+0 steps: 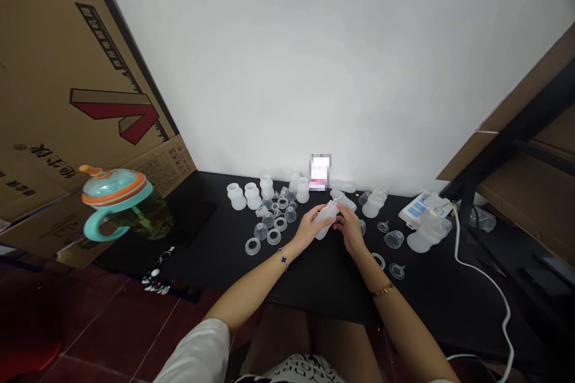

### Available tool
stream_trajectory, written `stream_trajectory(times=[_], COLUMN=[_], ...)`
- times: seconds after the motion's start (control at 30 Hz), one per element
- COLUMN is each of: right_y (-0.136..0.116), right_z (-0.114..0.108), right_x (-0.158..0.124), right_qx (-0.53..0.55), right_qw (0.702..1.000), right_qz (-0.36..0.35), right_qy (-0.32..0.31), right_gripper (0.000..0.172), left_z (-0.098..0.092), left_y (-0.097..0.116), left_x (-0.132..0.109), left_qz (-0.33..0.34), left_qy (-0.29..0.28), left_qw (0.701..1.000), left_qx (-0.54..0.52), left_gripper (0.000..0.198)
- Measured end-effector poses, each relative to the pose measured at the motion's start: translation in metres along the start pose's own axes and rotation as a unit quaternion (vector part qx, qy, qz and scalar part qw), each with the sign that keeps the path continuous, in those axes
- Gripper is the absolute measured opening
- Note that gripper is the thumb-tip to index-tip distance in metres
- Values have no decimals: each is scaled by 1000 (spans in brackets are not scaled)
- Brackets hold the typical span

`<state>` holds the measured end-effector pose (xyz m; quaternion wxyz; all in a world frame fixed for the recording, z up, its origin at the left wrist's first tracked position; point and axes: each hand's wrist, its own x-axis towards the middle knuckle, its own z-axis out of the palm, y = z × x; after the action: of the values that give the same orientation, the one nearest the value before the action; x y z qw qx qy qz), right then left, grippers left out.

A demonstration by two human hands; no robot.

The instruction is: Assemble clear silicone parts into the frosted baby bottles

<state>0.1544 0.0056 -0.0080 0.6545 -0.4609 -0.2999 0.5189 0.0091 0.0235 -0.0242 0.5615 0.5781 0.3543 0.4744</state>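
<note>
My left hand and my right hand meet over the black table, both closed round a translucent white silicone bottle held between them. Several more white bottles stand in a row behind, near the wall. Clear rings and small caps lie scattered just left of my left hand. More clear caps lie to the right of my right hand.
A teal and orange handled cup stands at the left beside a big cardboard box. A white device with a blue label and a white cable lie at the right. A dark shelf frame rises on the right.
</note>
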Motion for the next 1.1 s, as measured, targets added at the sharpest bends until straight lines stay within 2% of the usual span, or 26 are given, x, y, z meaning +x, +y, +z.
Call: stream_trajectory(times=[0.43,1.1], right_y=[-2,-1], right_z=[2,3], right_x=[-2,0], right_qx=[-15,21], right_qw=[1000,998], right_qz=[8,16], right_qy=[1,-48], right_gripper=[42,39], left_z=[0,1], left_y=[4,6], left_x=[-2,-2], left_qz=[7,-3], left_qy=[-3,3], left_qw=[1000,1000], left_qx=[-1,-27], left_gripper=[60,64])
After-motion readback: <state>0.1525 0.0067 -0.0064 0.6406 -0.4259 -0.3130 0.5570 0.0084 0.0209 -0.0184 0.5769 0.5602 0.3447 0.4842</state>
